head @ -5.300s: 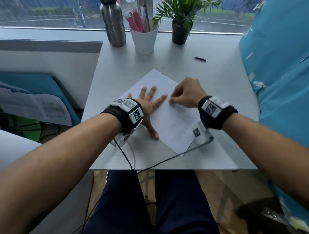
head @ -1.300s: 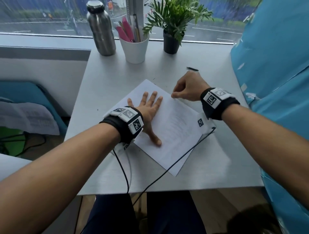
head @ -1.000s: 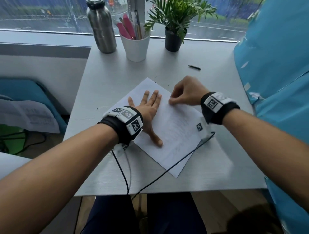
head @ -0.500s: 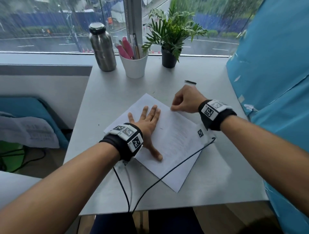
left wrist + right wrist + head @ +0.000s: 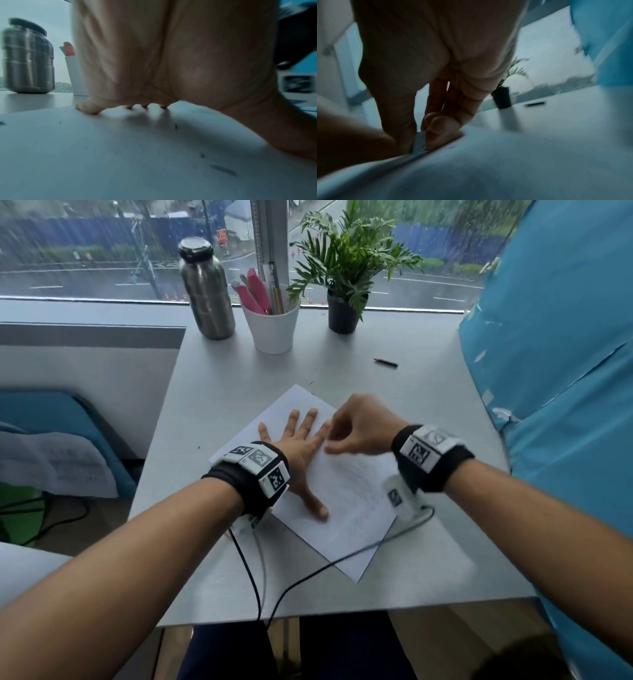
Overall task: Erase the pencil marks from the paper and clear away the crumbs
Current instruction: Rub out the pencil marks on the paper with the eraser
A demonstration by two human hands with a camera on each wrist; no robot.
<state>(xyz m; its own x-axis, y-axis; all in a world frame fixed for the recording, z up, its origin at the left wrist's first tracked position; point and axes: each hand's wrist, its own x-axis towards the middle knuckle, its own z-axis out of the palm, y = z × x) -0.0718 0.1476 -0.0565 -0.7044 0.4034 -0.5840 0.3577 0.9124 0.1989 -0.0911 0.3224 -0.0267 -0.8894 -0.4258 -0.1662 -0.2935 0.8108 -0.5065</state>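
Observation:
A white sheet of paper point(image 5: 349, 508) with faint pencil marks lies askew on the grey table point(image 5: 222, 392). My left hand point(image 5: 303, 436) lies flat on it with its fingers spread, holding it down. My right hand point(image 5: 330, 445) is beside the left index finger near the sheet's far edge. It pinches a small pale eraser point(image 5: 419, 143) between thumb and fingers, with the eraser's tip on the paper point(image 5: 505, 169). Dark eraser crumbs point(image 5: 223, 170) lie on the sheet point(image 5: 120, 155) under my left palm. The head view blurs the right fingertips.
A black pencil point(image 5: 386, 363) lies at the back right. A steel bottle point(image 5: 205, 292), a white pen cup point(image 5: 274, 326) and a potted plant point(image 5: 342, 313) stand along the window. A blue sheet point(image 5: 565, 371) hangs at the right. Wrist cables point(image 5: 308, 573) cross the front edge.
My right hand has slid left along the paper's far edge, up to the left hand's fingers. The left hand has stayed flat on the sheet. The head view has tilted upward.

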